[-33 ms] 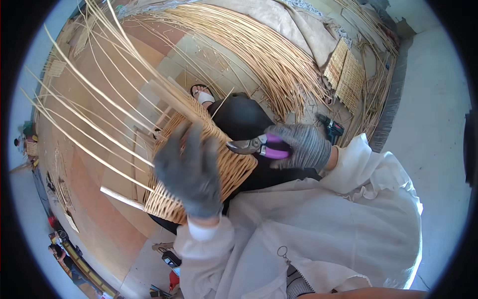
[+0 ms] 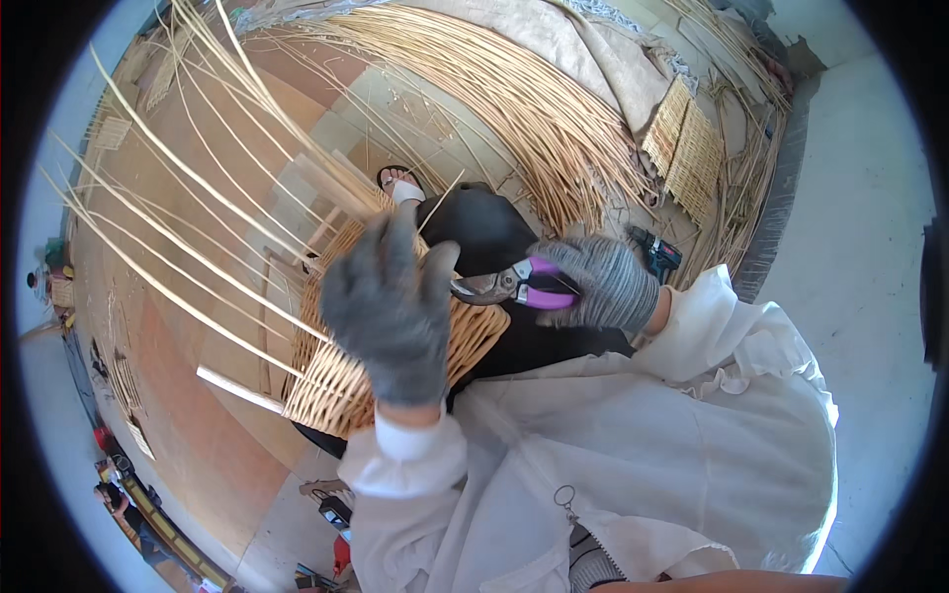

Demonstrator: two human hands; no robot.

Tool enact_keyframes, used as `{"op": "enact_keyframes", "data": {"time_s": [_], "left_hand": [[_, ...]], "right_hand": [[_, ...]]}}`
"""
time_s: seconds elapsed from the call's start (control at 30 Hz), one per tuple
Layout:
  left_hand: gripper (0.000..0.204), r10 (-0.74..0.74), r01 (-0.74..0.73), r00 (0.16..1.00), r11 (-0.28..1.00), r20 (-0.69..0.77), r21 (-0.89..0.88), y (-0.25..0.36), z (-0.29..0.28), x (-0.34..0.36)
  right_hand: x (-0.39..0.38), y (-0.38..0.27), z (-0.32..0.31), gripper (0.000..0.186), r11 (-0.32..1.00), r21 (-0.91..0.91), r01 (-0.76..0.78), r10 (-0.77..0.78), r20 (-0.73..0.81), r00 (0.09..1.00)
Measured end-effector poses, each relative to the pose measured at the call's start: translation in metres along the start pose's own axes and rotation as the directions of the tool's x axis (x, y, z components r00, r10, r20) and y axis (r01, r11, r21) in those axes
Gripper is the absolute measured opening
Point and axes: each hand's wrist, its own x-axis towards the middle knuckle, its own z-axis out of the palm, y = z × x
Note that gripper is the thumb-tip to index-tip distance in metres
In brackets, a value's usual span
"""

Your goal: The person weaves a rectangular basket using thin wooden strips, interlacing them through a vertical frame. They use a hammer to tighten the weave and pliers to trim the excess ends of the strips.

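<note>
A partly woven wicker piece (image 2: 473,341) with a tan weave lies across my lap, long pale rods standing out of it toward the upper left. My left hand (image 2: 390,311), in a grey glove, is over the weave with its fingers spread and nothing seen in them. Whether its fingertips touch the wicker I cannot tell. In my gloved right hand (image 2: 608,282) are pruning shears (image 2: 539,287) with purple handles. Their metal blades point left, close to the left thumb and above the weave's near right part. A bare wooden stick (image 2: 239,389) juts from the piece's lower left edge.
A large bundle of willow rods (image 2: 514,89) lies on the floor ahead, with a grey cloth (image 2: 603,59) beyond it. Flat woven panels (image 2: 682,148) are at the right. A cordless drill (image 2: 655,252) lies beyond my right hand. Another person (image 2: 124,509) is at the far lower left.
My left hand has shifted slightly to the right over the weave, and its thumb now stands out toward the shears. The right hand and the shears have barely moved.
</note>
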Motion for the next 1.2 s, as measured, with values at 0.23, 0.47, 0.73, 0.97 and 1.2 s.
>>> {"op": "enact_keyframes", "data": {"time_s": [0.23, 0.47, 0.73, 0.97, 1.2], "left_hand": [[0.012, -0.487, 0.332, 0.857, 0.771, -0.168, -0.544, -0.016, -0.036, -0.054], [0.015, -0.563, 0.392, 0.82, 0.682, -0.1, -0.618, -0.012, -0.031, -0.059], [0.035, 0.01, 0.0, 0.999, 0.965, 0.037, -0.263, -0.005, -0.018, -0.032], [0.046, -0.023, 0.019, 1.0, 0.962, 0.012, 0.272, -0.011, 0.038, -0.039], [0.036, -0.141, 0.167, 0.983, 0.952, -0.117, 0.258, -0.004, 0.048, -0.036]], "right_hand": [[0.042, -0.018, -0.024, 0.064, 0.961, -0.249, 0.121, -0.147, -0.09, 0.985], [0.083, -0.032, -0.013, 0.047, 0.932, -0.299, 0.205, -0.235, -0.07, 0.969], [0.051, 0.038, 0.024, 0.056, 0.92, 0.388, -0.057, 0.165, -0.25, 0.954], [-0.062, 0.221, 0.191, 0.066, 0.479, 0.107, -0.871, 0.84, 0.234, 0.49], [-0.116, 0.298, 0.229, 0.057, 0.377, -0.123, -0.918, 0.908, 0.247, 0.339]]}}
